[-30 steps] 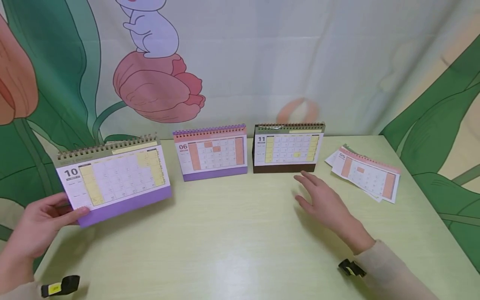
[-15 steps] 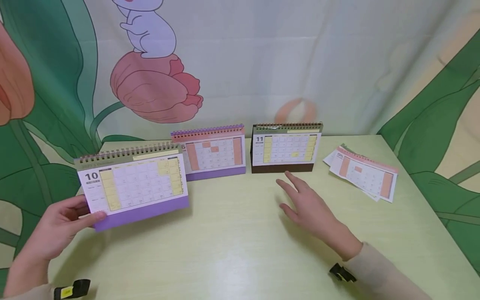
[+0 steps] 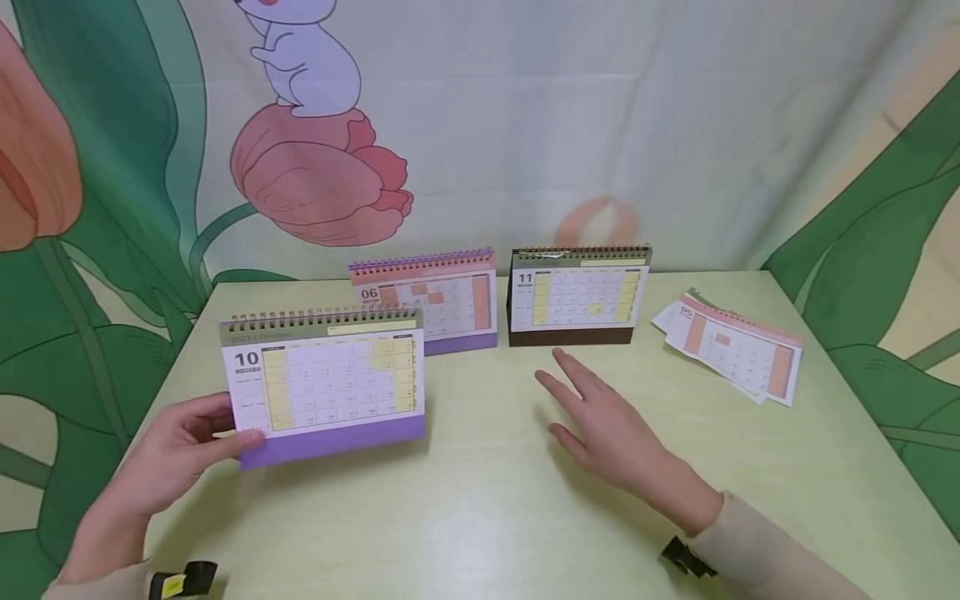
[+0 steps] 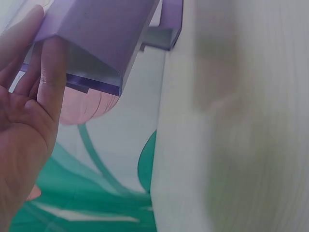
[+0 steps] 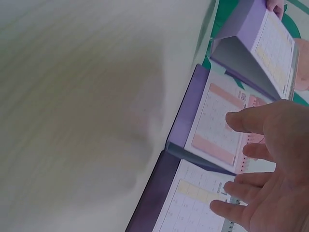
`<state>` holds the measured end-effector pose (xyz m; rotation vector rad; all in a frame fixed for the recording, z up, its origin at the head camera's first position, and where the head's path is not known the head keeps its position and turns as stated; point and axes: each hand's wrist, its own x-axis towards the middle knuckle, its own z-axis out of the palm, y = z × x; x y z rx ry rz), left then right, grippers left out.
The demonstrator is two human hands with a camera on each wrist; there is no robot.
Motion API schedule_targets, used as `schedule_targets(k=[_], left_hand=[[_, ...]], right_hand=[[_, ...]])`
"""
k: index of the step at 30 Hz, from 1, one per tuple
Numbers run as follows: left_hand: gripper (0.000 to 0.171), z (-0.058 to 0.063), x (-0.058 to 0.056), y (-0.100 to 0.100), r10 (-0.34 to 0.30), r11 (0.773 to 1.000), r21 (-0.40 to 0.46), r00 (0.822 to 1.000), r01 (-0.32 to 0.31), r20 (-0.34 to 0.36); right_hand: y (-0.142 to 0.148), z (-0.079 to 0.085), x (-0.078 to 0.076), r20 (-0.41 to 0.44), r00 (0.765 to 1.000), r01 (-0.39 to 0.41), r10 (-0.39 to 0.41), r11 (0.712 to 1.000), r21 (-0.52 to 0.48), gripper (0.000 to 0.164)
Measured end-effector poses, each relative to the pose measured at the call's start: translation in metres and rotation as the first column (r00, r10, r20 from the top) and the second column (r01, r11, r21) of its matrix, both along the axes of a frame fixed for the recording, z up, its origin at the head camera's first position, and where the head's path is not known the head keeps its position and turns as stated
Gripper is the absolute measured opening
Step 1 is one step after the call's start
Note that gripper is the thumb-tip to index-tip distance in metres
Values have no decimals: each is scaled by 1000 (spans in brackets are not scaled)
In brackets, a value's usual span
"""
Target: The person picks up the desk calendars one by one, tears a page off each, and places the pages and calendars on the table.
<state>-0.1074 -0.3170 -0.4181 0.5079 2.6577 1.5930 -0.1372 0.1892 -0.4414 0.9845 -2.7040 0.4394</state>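
Note:
My left hand [image 3: 176, 450] grips the lower left end of a purple desk calendar [image 3: 330, 379] that shows month 10, thumb on its front. It is held above the table, tilted slightly, and overlaps part of a second purple desk calendar [image 3: 457, 304] with a pink 06 page standing behind. In the left wrist view the purple base [image 4: 101, 38] shows its hollow underside, with fingers inside. My right hand [image 3: 611, 433] hovers over the table with spread, relaxed fingers and holds nothing. Nearest to it stands a dark brown desk calendar [image 3: 577, 296] on month 11.
Loose calendar sheets [image 3: 735, 346], the top one marked 05, lie at the table's right. A printed curtain [image 3: 480, 125] with flowers and a white animal hangs behind the table [image 3: 480, 517]. Both wrists wear black straps.
The left hand has carried the month 10 calendar to the right and slightly lower, so it now covers part of the 06 calendar. The right hand has shifted left and a little nearer.

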Motion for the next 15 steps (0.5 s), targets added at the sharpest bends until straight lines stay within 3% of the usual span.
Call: schedule_targets(k=[15], left_hand=[[41, -9, -11, 43, -34, 998, 58, 998, 31, 49]], right_hand=[[-14, 7, 9, -12, 997, -76, 77, 996, 35, 72]])
